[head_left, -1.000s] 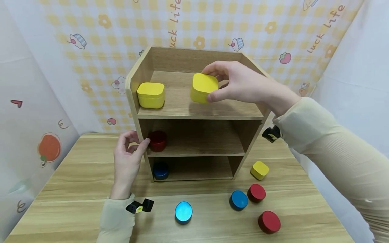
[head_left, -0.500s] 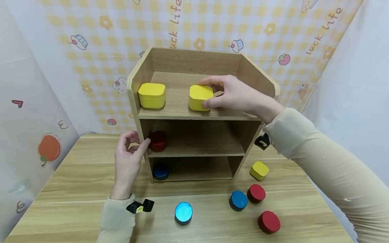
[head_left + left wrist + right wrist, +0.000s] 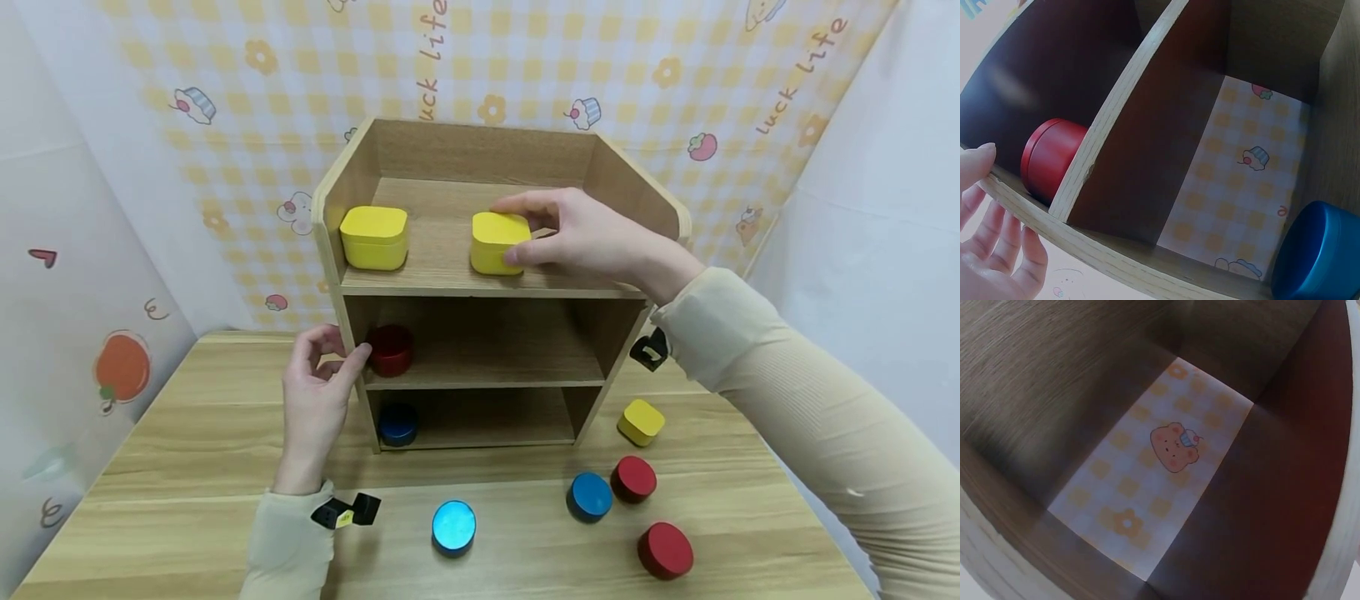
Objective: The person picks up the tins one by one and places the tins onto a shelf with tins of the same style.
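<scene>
On the top board of a small wooden shelf [image 3: 483, 383], my right hand [image 3: 581, 233] holds a yellow rounded-square tin [image 3: 491, 242] between thumb and fingers. The tin appears to stand on the board. A second yellow tin [image 3: 375, 237] is farther left on that board. My left hand [image 3: 318, 400] grips the shelf's left side panel, thumb at the front edge and fingers outside. Close to that thumb sits a red round tin [image 3: 1054, 156] in the middle compartment. A blue round tin [image 3: 1319, 253] lies in the bottom one. The right wrist view shows only the shelf's inside.
On the table [image 3: 187, 467] before the shelf lie a light blue round tin [image 3: 453, 527], a blue one [image 3: 589, 497], two red ones [image 3: 633, 478] and a yellow tin [image 3: 641, 422]. A patterned cloth [image 3: 487, 58] hangs behind.
My right hand has lowered the yellow tin onto the top board, then shifted it very slightly to the right. The left hand has stayed on the side panel.
</scene>
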Demonstrator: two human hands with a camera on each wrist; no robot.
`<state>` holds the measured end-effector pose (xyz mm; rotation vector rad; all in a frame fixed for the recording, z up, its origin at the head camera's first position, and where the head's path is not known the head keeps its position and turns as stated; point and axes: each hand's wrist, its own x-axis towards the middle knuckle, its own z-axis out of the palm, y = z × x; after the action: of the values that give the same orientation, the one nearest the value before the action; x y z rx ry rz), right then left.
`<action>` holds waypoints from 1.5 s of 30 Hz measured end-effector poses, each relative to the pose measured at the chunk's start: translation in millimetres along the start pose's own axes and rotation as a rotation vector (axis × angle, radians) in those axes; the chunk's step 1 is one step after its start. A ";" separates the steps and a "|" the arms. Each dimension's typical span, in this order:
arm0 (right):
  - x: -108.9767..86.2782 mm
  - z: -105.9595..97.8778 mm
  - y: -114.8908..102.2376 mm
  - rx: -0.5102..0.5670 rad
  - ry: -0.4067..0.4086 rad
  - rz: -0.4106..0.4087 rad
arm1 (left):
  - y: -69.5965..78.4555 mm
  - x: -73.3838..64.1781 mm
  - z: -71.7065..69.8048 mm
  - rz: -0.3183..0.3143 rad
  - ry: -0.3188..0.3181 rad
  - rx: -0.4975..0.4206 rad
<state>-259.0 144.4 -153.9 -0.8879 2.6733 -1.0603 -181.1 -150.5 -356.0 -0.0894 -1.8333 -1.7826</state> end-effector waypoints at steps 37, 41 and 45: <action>-64.6 9.5 -25.5 -0.173 0.400 -0.461 | -1.4 -2.8 2.9 0.007 0.037 -0.039; -82.8 14.3 -21.5 -0.080 0.437 -0.475 | -1.4 -2.6 4.1 0.016 0.035 -0.034; -104.7 19.2 -9.1 -0.021 0.500 -0.498 | -3.0 -1.8 7.8 0.024 0.022 -0.040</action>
<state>-162.8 187.3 -171.6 -1.5255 2.9217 -1.5313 -183.6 -142.9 -359.0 -0.1065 -1.7737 -1.7969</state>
